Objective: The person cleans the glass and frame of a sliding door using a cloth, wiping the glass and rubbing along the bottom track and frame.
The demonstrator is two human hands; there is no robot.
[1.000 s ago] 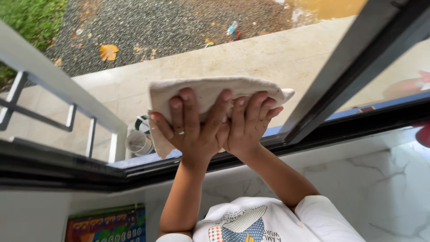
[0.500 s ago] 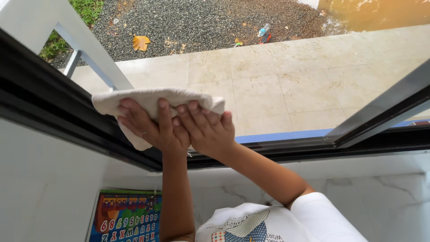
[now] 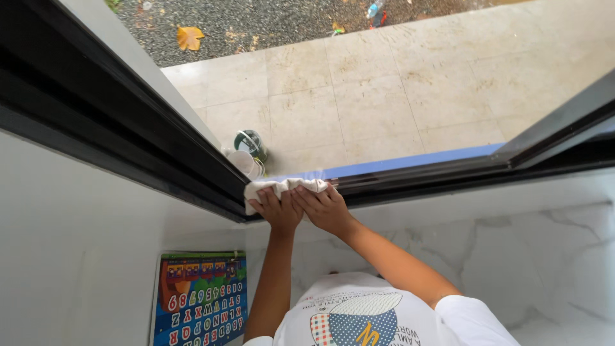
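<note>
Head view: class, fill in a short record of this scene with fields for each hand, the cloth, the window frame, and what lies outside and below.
left hand: pressed flat on the cloth
right hand: pressed on the cloth beside the left
cloth: white, bunched against the corner of the frame
window frame: black, glass above it
outside: beige paving tiles, a yellow leaf on gravel
below: colourful alphabet chart against a pale wall
</note>
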